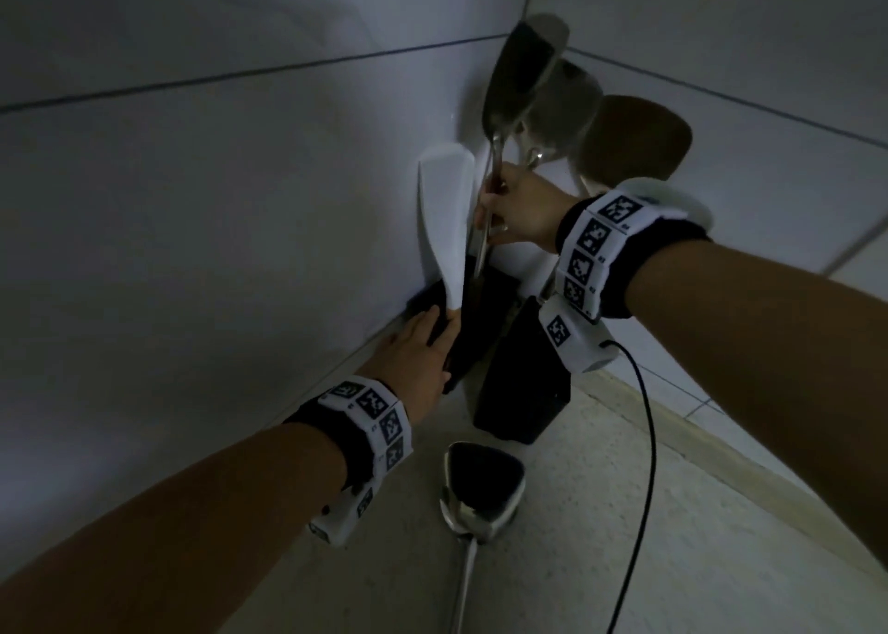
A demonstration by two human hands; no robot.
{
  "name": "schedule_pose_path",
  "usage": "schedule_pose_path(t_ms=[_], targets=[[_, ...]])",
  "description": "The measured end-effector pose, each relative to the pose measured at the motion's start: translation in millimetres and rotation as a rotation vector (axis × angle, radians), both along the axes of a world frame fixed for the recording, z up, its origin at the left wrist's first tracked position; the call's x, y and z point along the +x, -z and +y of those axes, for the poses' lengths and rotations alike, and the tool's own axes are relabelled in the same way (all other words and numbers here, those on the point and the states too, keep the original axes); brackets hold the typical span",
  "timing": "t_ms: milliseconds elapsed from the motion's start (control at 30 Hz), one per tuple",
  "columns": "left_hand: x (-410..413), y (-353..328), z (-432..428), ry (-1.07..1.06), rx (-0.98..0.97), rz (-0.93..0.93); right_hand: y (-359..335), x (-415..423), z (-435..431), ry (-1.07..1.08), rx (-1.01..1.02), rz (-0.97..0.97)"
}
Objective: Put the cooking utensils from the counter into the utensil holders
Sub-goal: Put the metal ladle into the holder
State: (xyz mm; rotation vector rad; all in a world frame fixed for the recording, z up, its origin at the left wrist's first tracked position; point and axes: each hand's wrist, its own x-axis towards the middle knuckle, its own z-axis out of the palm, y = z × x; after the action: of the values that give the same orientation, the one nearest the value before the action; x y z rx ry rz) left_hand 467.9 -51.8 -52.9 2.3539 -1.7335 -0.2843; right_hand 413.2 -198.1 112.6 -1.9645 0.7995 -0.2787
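Two dark square holders point(524, 374); right hand point(521, 213) grips shiny steel spatula point(516, 81).

Honestly nothing readable can be made out here. Black-and-white square marker patterns are printed on the left wristband point(372, 422) and the right wristband point(593, 244), with tiny characters beside some squares, but those are too small and blurred to be read. No brand or label is seen elsewhere.
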Motion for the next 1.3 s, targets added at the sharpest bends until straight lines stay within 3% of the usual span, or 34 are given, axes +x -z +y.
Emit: schedule_pose_path(t_ms=[333,500,700,1100,1200,1300], targets=[[2,8,7,0.001,-0.039,-0.014,38,14,-1,-0.024,-0.191,0.089],[-3,5,8,-0.028,-0.048,0.005,43,11,4,-0.069,-0.285,0.257],[-2,2,8,-0.021,-0.004,0.012,44,9,12,-0.065,-0.334,0.322],[1,5,7,-0.015,-0.053,-0.001,50,2,9,-0.04,-0.141,0.26],[-2,-2,4,-0.017,-0.148,0.039,49,3,6,-0.013,-0.095,0.202],[-5,-17,-6,-0.053,-0.262,0.102,47,5,4,-0.009,-0.182,0.139]])
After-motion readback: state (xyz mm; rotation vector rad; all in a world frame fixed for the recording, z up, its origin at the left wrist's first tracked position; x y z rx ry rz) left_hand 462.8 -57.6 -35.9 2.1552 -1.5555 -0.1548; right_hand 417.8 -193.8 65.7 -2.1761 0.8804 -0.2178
